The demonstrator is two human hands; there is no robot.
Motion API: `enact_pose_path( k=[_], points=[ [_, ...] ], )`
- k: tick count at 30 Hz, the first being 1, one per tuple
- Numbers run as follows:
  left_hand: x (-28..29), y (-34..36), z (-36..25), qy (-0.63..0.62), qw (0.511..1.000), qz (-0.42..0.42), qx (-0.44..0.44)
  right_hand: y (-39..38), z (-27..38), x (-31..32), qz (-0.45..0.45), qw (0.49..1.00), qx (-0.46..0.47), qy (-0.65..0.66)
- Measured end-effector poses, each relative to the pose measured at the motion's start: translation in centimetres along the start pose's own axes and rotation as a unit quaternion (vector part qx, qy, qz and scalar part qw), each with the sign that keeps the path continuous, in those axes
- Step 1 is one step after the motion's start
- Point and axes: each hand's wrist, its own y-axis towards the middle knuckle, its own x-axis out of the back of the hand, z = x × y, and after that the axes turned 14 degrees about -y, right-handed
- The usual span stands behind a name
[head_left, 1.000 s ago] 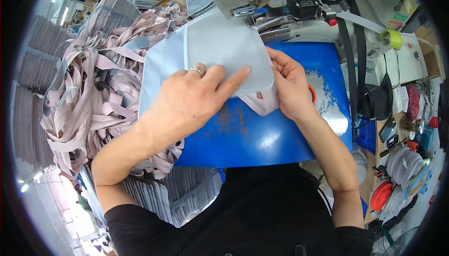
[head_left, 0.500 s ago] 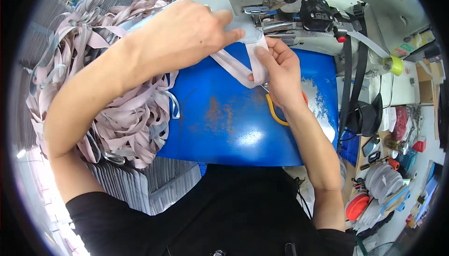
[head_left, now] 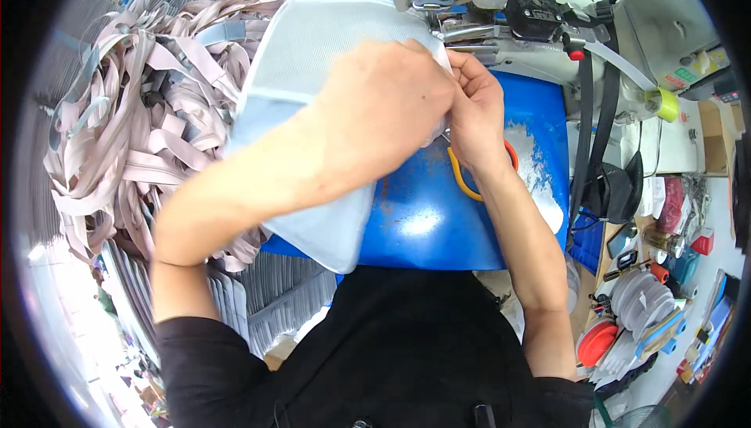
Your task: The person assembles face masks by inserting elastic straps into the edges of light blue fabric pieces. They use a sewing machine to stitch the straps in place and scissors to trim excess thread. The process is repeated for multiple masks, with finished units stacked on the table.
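Note:
A pale grey-blue fabric panel (head_left: 317,44) with a mesh surface and rounded corners lies slantwise under my left forearm. My left hand (head_left: 391,107), somewhat blurred, is closed at the panel's right edge with its fingertips turned away from view. Against it, my right hand (head_left: 477,119) pinches at the same edge between thumb and fingers. Where the hands meet, the material is mostly covered. Scissors (head_left: 460,176) with yellow and red handles show beneath my right wrist; whether they rest on the table is unclear.
A large heap of pinkish zipper tape (head_left: 141,154) fills the left side. The sewing machine (head_left: 540,29) stands just beyond my hands, above the blue worktable (head_left: 438,224). Stacked grey panels (head_left: 285,295) sit below the table's left edge. Crowded shelves with spools (head_left: 641,303) are at right.
The panel has come out from beside the machine toward me, turning across the table. My left hand has moved right and nearer to my right hand. The pink strip is now hidden.

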Motion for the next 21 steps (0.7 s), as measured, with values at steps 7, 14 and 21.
enact_pose_path(
  k=[7,14,21],
  points=[
    [-3.8,0.4,-1.9,-0.214,0.957,-0.144,0.133,-1.0,-0.4,0.1,-0.005,1.0,-0.012,-0.002],
    [-6.9,-11.6,-5.6,-0.176,0.978,-0.115,0.008,-3.9,0.0,0.9,0.04,0.995,-0.066,0.056],
    [-1.8,-11.6,-5.1,-0.044,0.999,0.016,0.001,-7.1,1.6,1.1,0.032,0.993,-0.074,0.091]
  ],
)
